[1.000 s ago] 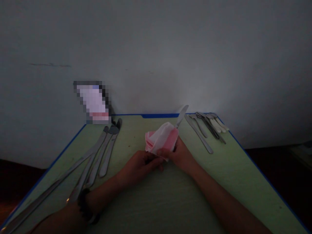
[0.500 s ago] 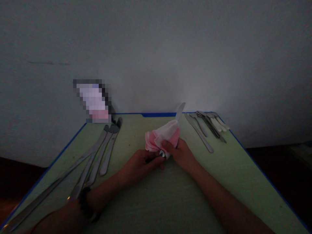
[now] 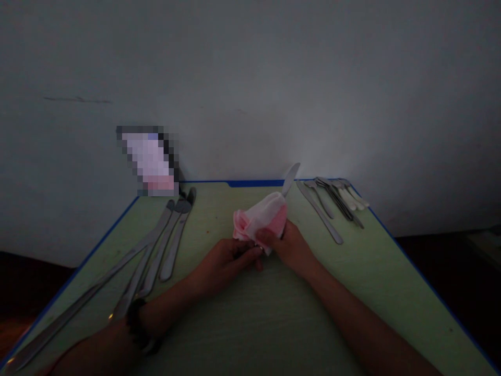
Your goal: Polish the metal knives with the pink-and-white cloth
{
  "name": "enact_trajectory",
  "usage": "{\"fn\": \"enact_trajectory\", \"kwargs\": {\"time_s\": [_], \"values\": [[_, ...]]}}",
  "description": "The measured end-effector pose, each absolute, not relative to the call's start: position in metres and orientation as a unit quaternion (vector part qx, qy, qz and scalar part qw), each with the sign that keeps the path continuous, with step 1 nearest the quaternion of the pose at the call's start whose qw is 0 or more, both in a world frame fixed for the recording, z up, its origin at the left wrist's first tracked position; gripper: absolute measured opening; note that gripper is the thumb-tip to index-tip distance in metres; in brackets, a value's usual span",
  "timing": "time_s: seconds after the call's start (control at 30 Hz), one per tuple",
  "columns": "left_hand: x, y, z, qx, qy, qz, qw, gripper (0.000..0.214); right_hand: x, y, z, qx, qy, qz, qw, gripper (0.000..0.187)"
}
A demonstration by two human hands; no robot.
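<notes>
Over the middle of the table, a table knife [image 3: 291,177] points up and away with its blade sticking out of a pink-and-white cloth [image 3: 267,210]. My right hand [image 3: 293,246] is closed on the cloth, thumb on top, pressing it round the knife. Low on the knife, my left hand [image 3: 230,259] pinches the handle end, most of which is hidden by fingers and cloth. A dark beaded bracelet [image 3: 136,325] circles my left wrist.
Long knives and other cutlery [image 3: 172,245] lie along the table's left side. At the right back are a knife [image 3: 321,215], spoon-like pieces, and white-handled cutlery [image 3: 350,197]. A blurred-out phone-like device [image 3: 151,162] leans on the wall [image 3: 250,94]. Blue trim edges the green table [image 3: 250,324].
The cloth has turned slightly and my right thumb has shifted a little down and left over it. The blade leans a bit further right. Less of the handle end shows.
</notes>
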State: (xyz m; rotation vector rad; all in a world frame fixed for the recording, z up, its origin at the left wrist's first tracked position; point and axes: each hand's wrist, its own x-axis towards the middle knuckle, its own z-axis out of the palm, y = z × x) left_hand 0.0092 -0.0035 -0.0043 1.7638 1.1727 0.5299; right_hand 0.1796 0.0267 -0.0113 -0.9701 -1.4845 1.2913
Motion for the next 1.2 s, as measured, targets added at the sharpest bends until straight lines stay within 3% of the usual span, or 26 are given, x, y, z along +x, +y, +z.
{"fn": "enact_trajectory", "kwargs": {"time_s": [1.2], "values": [[0.0066, -0.0026, -0.0045, 0.708, 0.427, 0.252, 0.504, 0.031, 0.1811, 0.0253, -0.0115, -0.423, -0.619, 0.517, 0.413, 0.028]]}}
